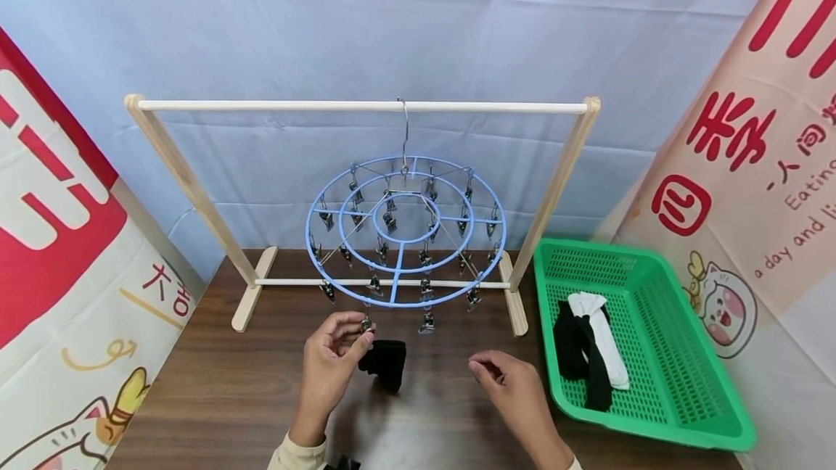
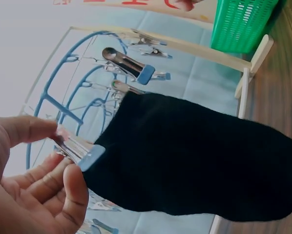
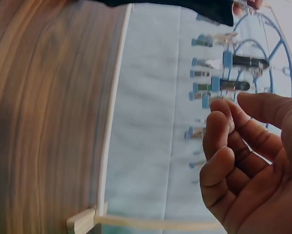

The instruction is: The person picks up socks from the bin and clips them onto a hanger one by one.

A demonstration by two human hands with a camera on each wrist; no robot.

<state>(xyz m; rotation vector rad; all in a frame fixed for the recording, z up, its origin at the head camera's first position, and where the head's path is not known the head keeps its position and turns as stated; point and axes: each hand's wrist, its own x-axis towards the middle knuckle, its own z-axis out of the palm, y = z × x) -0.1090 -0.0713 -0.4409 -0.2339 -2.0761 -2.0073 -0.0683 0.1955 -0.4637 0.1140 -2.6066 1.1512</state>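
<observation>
At the front rim of the round blue sock hanger point(image 1: 394, 303), my left hand point(image 1: 336, 354) pinches a metal clip point(image 2: 77, 148) with blue tips between thumb and fingers. A black sock point(image 2: 195, 158) hangs from that clip, its edge caught in the tips. To the right of the sock, my right hand point(image 1: 516, 386) hovers apart from the hanger, fingers loosely curled and holding nothing. Several other metal clips dangle from the hanger's rings; the one nearest the front, a bare clip point(image 1: 427, 323), hangs between my hands.
A wooden stand carries the hanger on its white top rod point(image 1: 274, 106). On the right, a green basket point(image 1: 679, 354) holds a black sock point(image 1: 572, 354) and a white sock point(image 1: 604, 336). The brown tabletop point(image 1: 196, 383) lies below, with a pale blue cloth point(image 1: 261, 35) behind.
</observation>
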